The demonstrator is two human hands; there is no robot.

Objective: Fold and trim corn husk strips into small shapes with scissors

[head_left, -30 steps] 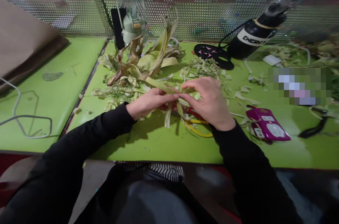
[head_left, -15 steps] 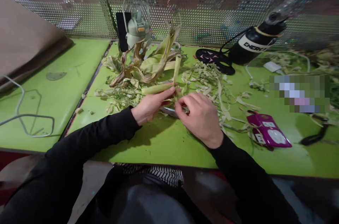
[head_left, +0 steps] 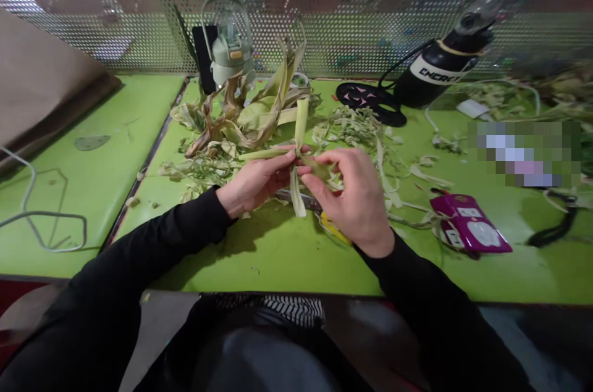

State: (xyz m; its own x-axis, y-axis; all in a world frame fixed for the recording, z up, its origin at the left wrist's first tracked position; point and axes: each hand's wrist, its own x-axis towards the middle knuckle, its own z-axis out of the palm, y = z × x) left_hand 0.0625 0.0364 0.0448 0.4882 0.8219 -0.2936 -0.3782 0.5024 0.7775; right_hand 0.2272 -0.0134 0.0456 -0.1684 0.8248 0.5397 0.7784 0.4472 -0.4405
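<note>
My left hand pinches crossed strips of pale green corn husk just above the green table. One strip points up and away, another hangs down below my fingers. My right hand meets the left at the crossing and pinches the same strips with thumb and fingers. Scissors with yellow handles lie on the table under my right hand, mostly hidden.
A heap of dry husks lies behind my hands, with shredded strips to its right. A pale green bottle, a black bottle, a magenta device, a black disc and a mesh screen stand further off.
Both hands have lifted slightly and stayed together on the husk strips. The right hand has turned so its fingers pinch from the side, and a strip now hangs below.
</note>
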